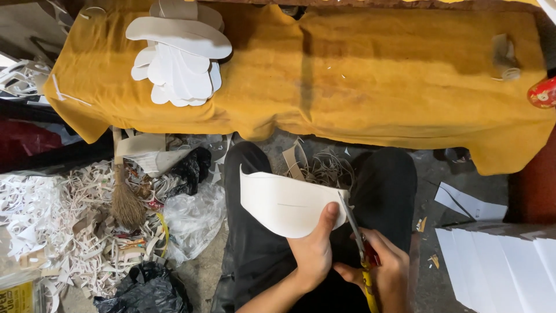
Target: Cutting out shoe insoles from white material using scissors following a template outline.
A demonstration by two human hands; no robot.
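My left hand (313, 249) grips a curved white cardboard piece (284, 203) by its lower right edge, thumb on top, above my lap in black trousers. My right hand (385, 269) holds scissors (354, 226) with yellow and red handles, and the blades sit at the right edge of the cardboard piece. Both hands are close together at the lower middle of the view.
A bench under a mustard-yellow cloth (370, 75) spans the top, with a stack of white shoe-sole-shaped cutouts (176, 58) on its left. Paper scraps (63, 226), a small broom (124, 200) and plastic bags (194, 217) cover the floor at left. White sheets (504, 266) lie at lower right.
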